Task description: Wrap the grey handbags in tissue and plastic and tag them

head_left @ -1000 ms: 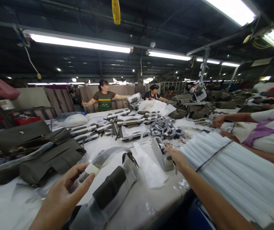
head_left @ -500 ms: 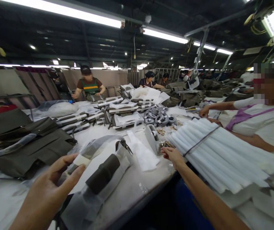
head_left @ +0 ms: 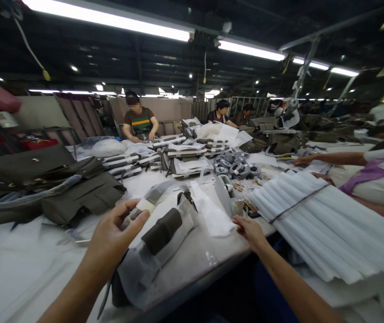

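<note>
**Our left hand (head_left: 111, 233) curled round a wrapped strap (head_left: 156, 190), our right hand (head_left: 250, 231) near a white strip (head_left: 212, 213)**

At far left we see dark bags (head_left: 84, 197) heaped. Our left thumb and fingers are part-closed on the strap, at its pale band (head_left: 144, 206). Just right of that grip lies a dark rounded piece (head_left: 163, 229) in translucent wrap (head_left: 133, 271), near the edge of the table (head_left: 200, 264). The strip lies further right. Our right fingertips are drawn together by its near end; we cannot tell whether they touch it or hold anything. Beyond them are a pale box (head_left: 223, 193) and grey coils (head_left: 235, 163). At right we see banded pale rolls (head_left: 299, 215) and a co-worker (head_left: 380, 179).
</note>
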A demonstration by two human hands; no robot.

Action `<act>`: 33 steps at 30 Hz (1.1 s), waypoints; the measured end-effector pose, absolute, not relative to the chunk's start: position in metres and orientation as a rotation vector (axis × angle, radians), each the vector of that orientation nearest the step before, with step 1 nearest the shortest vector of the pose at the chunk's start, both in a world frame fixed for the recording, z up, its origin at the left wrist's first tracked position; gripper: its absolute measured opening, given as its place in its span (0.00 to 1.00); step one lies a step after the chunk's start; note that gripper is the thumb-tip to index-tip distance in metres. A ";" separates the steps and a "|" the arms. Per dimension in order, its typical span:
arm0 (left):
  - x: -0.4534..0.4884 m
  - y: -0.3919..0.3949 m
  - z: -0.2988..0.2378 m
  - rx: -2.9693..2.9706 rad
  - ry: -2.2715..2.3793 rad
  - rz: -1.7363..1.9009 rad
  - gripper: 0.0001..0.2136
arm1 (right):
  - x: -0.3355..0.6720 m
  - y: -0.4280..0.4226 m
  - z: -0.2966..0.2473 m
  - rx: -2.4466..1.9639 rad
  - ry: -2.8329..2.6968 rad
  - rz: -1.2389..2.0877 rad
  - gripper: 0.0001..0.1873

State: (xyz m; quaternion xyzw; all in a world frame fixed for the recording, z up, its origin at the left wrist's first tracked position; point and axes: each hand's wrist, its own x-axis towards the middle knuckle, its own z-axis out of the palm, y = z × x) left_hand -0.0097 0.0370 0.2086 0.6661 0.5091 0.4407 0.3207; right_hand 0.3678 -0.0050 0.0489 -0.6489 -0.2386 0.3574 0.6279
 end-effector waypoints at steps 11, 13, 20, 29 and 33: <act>0.005 0.026 0.206 1.939 1.201 1.266 0.13 | 0.198 -0.016 0.188 -0.960 -1.416 0.900 0.17; 0.006 0.024 0.205 1.980 1.207 1.282 0.12 | 0.179 -0.008 0.195 -0.937 -1.448 0.884 0.17; 0.004 0.018 0.203 2.037 1.237 1.356 0.12 | 0.166 0.008 0.198 -1.108 -1.421 0.863 0.21; 0.004 0.019 0.202 2.047 1.272 1.329 0.11 | 0.179 0.004 0.201 -1.195 -1.608 0.806 0.20; 0.002 0.020 0.200 2.043 1.318 1.303 0.12 | 0.182 0.001 0.202 -1.123 -1.715 0.752 0.15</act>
